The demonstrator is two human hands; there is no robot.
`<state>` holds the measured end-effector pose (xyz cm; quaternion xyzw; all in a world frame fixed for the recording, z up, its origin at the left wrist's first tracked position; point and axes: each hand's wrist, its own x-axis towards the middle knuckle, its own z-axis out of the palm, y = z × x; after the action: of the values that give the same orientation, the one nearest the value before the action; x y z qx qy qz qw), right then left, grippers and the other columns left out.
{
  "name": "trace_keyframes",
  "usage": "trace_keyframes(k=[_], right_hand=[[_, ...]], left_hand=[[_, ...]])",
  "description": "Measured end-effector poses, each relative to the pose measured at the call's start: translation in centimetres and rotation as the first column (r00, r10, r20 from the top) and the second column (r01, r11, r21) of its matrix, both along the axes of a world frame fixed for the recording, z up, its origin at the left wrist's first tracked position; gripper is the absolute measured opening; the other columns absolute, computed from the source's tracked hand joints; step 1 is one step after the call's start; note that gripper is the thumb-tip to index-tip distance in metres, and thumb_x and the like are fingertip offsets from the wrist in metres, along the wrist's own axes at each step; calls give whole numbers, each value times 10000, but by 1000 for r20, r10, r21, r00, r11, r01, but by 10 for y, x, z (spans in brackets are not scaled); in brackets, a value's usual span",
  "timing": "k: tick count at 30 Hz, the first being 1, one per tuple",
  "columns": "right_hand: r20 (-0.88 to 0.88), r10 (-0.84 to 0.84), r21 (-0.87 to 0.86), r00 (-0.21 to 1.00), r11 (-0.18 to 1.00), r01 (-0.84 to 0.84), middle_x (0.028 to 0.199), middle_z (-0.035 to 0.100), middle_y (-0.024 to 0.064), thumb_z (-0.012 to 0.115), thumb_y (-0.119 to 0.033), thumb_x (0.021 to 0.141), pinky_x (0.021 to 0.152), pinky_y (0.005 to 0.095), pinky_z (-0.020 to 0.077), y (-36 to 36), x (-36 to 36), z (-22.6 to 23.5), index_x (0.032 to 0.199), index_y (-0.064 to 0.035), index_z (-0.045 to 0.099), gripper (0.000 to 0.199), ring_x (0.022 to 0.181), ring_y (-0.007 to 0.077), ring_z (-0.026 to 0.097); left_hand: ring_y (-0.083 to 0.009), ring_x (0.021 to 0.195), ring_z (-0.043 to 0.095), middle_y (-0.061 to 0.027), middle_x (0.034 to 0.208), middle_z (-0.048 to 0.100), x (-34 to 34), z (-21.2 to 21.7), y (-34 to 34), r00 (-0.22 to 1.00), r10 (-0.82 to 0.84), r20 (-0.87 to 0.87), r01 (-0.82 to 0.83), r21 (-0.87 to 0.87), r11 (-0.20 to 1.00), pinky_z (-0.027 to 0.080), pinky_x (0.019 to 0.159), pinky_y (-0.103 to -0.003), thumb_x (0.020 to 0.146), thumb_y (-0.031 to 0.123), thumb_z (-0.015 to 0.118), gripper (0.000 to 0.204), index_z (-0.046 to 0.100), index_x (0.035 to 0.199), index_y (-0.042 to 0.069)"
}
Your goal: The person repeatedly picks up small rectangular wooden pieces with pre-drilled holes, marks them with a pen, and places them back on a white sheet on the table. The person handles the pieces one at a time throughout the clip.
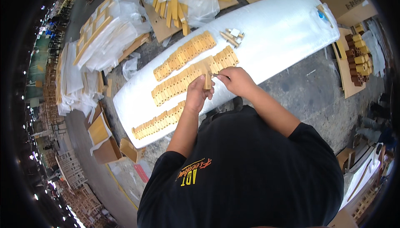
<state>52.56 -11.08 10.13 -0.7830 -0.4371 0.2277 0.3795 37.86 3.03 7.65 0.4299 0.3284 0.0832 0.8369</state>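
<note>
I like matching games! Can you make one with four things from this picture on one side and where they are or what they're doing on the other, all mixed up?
Things:
1. left hand
2. right hand
3. rows of flat wooden pieces
4. brown and yellow blocks

Places or states:
A. laid out on the long white surface
B. holds one wooden piece upright
C. stacked on cardboard at the right
D. pinches a small thin item at that piece

Pairs: 1-B, 2-D, 3-A, 4-C
</note>
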Motion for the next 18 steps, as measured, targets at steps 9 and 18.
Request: trace_keyframes(k=[9,18], right_hand=[[-362,-44,-23,931,999,38,792,688,181,651,-237,950,703,398,517,23,-1,23,923,-23,727,228,747,334,667],[-40,-31,193,999,980,38,873,700,170,688,-149,936,696,359,508,47,-38,53,978,-8,724,152,748,290,665]], left_hand=[[-145,654,617,-102,903,669,-9,26,31,984,-147,100,133,131,982,464,475,-255,1080,332,515,375,635,1166,-12],[-92,652,571,-38,861,657,-34,58,48,995,-91,42,62,457,887,459,539,-233,1042,243,609,375,637,1320,-6]])
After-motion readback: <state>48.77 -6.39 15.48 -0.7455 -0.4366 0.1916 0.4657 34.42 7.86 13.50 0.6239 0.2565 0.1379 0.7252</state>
